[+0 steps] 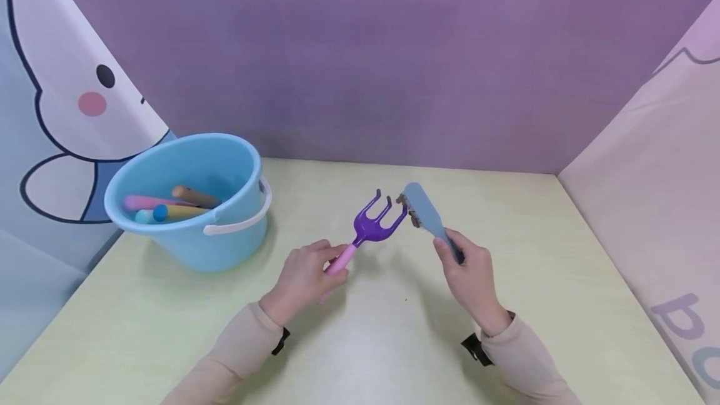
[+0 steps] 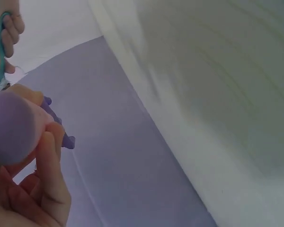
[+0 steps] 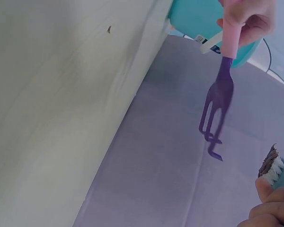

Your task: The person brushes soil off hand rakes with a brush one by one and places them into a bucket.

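Note:
My left hand [image 1: 308, 277] grips the pink handle of a small purple hand fork [image 1: 371, 227], its three bent tines pointing up and away. In my right hand [image 1: 471, 274] is a blue-handled brush [image 1: 424, 208], held by its handle with the bristles turned left toward the tines. Brown dirt clings to the white bristles [image 3: 276, 171]. In the head view the brush head overlaps the rightmost tine; whether they touch I cannot tell. The right wrist view shows the whole fork [image 3: 221, 97] hanging from the left hand. Seen from the left wrist, the handle's end hides most of the fork.
A light blue bucket [image 1: 225, 245] with a white handle stands at the left of the pale table [image 1: 365, 342], holding several tools whose handle ends show. One small brown crumb [image 1: 406, 299] lies on the table. Purple backdrop cloth [image 1: 360, 80] rises behind, with printed cloths at both sides.

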A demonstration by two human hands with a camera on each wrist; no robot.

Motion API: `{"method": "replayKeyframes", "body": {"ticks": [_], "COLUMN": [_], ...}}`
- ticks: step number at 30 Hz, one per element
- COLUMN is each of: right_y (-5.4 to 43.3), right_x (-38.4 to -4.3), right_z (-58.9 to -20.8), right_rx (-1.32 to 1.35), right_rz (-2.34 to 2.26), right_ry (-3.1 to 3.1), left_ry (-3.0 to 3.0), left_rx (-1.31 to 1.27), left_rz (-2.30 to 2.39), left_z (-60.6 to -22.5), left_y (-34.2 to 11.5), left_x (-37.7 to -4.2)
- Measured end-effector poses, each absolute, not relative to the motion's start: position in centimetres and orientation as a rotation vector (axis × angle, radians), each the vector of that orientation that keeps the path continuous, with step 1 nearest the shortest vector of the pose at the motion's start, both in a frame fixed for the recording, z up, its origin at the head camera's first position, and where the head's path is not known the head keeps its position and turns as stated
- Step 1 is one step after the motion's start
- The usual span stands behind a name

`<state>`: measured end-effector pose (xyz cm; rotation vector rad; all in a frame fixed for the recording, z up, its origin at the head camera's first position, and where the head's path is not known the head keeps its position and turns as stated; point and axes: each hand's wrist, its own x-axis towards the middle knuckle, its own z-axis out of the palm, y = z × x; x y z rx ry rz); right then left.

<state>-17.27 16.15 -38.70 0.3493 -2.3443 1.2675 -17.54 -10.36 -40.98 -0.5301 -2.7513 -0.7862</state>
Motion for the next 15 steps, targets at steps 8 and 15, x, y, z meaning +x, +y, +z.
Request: {"method": "replayKeyframes", "body": {"ticks": [8,15], "right_y": [16.7,16.7], "right_x": [-17.4,-17.3], "right_z": [-38.8,-38.7], "right_rx": [0.305,0.293], "right_rz": [1.249,1.27], "right_ry": [-2.369,-2.367], "left_ry": [-2.675,-2.632], "left_rx": [-0.579,-0.596], "left_rz": [-0.385,-0.289], "left_z": [-41.1,-41.4], "left_y": [-11.2,-11.6], "left_x": [-17.5,-17.3]}}
